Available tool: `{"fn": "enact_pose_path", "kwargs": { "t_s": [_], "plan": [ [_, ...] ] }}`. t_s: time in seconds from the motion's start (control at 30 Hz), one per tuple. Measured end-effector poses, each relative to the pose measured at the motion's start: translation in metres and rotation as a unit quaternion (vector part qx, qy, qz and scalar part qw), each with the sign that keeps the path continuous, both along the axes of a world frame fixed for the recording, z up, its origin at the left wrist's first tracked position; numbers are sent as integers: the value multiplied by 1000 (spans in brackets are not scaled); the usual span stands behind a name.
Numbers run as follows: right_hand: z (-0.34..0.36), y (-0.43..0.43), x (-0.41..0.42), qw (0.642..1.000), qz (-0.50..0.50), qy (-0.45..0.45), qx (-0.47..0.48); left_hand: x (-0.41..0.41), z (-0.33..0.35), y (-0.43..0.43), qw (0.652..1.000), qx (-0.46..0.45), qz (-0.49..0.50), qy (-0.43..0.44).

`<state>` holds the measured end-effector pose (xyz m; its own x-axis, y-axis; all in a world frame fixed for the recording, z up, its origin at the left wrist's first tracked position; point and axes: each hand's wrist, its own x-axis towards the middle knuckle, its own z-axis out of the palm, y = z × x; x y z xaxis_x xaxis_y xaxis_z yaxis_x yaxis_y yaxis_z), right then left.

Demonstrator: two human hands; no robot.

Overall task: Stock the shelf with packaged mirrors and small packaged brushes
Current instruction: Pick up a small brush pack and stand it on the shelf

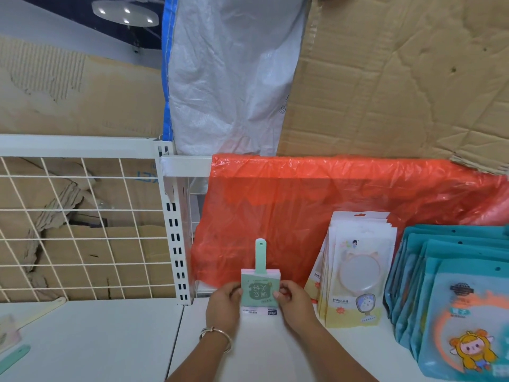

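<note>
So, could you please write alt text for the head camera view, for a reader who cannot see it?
The left hand and right hand hold a small mint-green packaged brush upright, handle up, at a white shelf. To its right stand a row of white-and-yellow packaged mirrors and a row of teal packaged mirrors, with an orange plastic sheet behind.

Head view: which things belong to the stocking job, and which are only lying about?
Job: green brush packs, held by left hand and right hand; white mirror packs; teal packs; shelf.
Lying about: red plastic sheet; cardboard; white sack; wire grid.
</note>
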<state>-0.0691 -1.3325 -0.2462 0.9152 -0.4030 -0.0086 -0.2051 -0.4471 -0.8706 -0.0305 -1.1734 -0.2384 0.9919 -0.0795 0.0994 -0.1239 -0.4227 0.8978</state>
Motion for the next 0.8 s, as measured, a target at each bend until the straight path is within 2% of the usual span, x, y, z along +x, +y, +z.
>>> {"fn": "enact_pose_path", "kwargs": {
  "t_s": [0.13, 0.3, 0.4, 0.6, 0.8],
  "plan": [
    [0, 1, -9, 999, -19, 7, -33, -3, 2, 5, 1000, -10, -5, 15],
    [8, 10, -25, 991, -97, 13, -88, -6, 0, 16, 1000, -4, -3, 23],
    [10, 25, -36, 991, -85, 32, -98, -11, -1, 29, 999, 0, 12, 30],
    [18, 98, -35, 996, 58, 27, -55, -26, 8, 89, 995, -29, 84, 38],
    [37, 225, -10, 965, 256, 56, -29, -64, 27, 214, 970, -46, 234, 51]
  ]
}}
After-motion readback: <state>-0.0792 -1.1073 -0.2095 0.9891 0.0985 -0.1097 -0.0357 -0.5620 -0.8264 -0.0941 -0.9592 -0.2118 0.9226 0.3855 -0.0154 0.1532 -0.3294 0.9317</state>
